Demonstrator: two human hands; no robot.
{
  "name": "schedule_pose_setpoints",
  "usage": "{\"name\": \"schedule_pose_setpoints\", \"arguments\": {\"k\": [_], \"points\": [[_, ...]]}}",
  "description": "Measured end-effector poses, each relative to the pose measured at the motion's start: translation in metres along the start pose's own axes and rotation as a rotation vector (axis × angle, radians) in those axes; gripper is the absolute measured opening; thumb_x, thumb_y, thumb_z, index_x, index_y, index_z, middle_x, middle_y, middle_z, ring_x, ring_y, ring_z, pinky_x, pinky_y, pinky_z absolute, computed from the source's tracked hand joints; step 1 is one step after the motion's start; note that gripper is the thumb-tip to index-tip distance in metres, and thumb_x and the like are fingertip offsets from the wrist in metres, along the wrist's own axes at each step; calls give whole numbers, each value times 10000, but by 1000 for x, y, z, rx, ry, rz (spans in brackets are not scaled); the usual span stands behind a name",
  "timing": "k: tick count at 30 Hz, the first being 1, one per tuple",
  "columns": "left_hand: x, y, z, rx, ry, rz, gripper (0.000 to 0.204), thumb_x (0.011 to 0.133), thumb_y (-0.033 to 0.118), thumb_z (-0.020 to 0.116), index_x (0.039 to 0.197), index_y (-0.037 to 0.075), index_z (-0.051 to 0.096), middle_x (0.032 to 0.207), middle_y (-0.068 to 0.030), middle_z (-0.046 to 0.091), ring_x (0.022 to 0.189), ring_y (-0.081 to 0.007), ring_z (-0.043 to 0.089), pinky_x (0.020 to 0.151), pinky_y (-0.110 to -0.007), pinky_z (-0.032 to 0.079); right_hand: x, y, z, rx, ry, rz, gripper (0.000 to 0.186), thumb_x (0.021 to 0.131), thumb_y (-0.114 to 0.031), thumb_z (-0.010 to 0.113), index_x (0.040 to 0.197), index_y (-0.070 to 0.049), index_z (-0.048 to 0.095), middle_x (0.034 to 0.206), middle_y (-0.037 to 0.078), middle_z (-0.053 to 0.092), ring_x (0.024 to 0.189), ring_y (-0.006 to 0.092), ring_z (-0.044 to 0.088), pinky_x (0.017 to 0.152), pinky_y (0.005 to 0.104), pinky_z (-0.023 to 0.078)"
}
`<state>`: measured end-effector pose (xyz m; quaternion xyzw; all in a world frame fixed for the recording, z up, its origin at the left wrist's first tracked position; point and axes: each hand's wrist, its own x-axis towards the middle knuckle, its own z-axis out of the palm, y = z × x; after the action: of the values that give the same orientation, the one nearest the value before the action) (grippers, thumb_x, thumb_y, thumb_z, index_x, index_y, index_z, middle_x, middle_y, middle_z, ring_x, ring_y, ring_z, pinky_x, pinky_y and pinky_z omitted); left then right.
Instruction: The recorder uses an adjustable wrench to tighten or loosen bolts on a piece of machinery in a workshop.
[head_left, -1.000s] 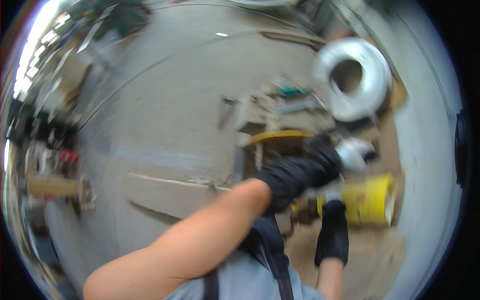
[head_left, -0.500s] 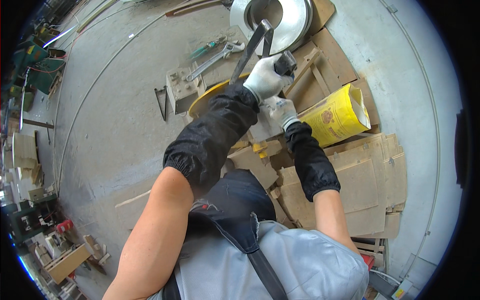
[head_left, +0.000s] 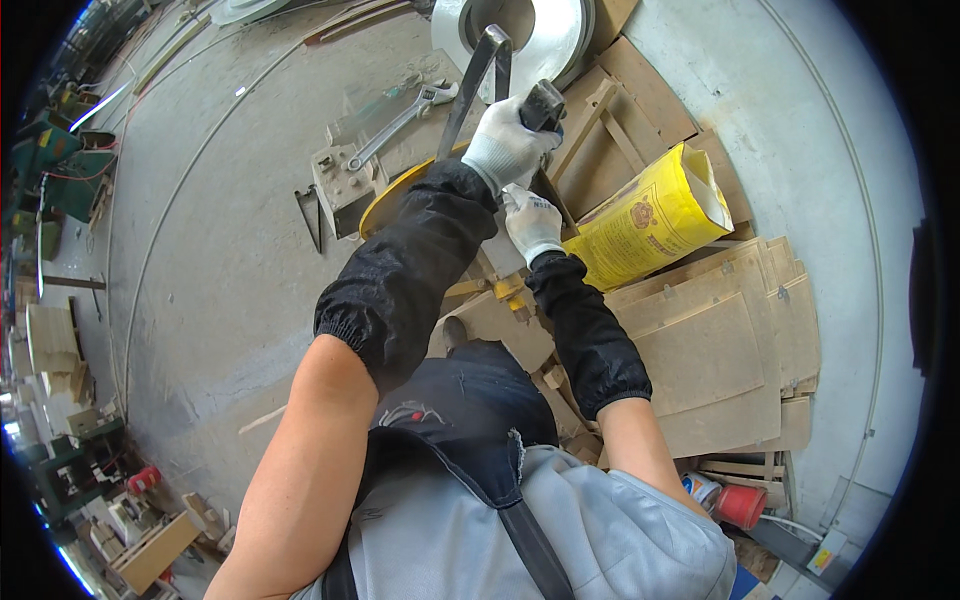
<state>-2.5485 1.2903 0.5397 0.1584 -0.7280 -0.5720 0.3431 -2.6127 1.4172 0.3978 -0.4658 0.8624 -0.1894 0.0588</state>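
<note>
Grey concrete floor [head_left: 230, 210] spreads toward nine o'clock, taking the left hand [head_left: 505, 140] as the centre of the dial. Flat tan boards [head_left: 715, 350] lie stacked between four and five o'clock, and a coil of bright metal strip [head_left: 563, 40] sits at twelve. A yellow sack [head_left: 640, 225] lies open-mouthed at four o'clock. A yellow-edged round plate [head_left: 400, 195] shows at eight, partly behind the left sleeve, with a bent flat steel bar [head_left: 472, 95] rising at eleven. An adjustable wrench [head_left: 400, 125] rests between nine and ten.

The gloved left hand is curled tightly around a black handle [head_left: 543, 105], whose squared end juts out between one and two o'clock. The gloved right hand [head_left: 533, 222] is just below, at five o'clock, its fingers bent; what they grip, if anything, cannot be told.

Handling the handle well probably calls for a full wrap of the left fingers, a straight wrist and steady, even pressure. The right fingers would best stay clear of any meeting metal edges, and both sleeves off the plate's rim.
</note>
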Motion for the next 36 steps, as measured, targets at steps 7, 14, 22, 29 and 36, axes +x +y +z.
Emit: {"name": "schedule_pose_setpoints", "arguments": {"k": [7,14,22,29,36], "points": [[1,6,5,-26,11,-65,271,775,123,793,992,-1,686,835,-112,713,780,-208,677,797,-346,554,6,-16,-7,-69,-163,149,373,1046,-371,481,1305,-190,680,1171,156,740,1098,350,697,949,462,526],[5,8,9,45,-26,-115,275,818,11,790,1083,19,720,978,-36,750,895,-113,688,871,-293,563,0,-23,25,101,-22,333,408,1034,-379,499,1355,-192,668,1198,152,735,1112,347,692,961,465,522],[4,-1,-1,-61,-51,-97,264,839,-17,769,1099,-6,721,1013,-38,753,926,-115,692,876,-288,561,12,28,13,6,-56,-233,346,1026,-276,523,1323,-171,664,1144,133,739,993,351,718,872,448,561],[-1,8,5,-113,-6,-78,236,800,54,759,1031,16,732,890,-46,743,815,-117,681,791,-296,556,36,51,-5,-67,-126,-484,335,988,-224,535,1296,-216,664,1078,112,741,980,313,723,846,447,565],[-2,6,-2,-176,-15,-117,254,797,36,765,1047,22,722,905,-42,739,841,-105,674,807,-291,553,23,43,3,231,-12,-285,319,982,-234,562,1270,-236,697,1111,80,741,964,331,712,855,440,557]]}}
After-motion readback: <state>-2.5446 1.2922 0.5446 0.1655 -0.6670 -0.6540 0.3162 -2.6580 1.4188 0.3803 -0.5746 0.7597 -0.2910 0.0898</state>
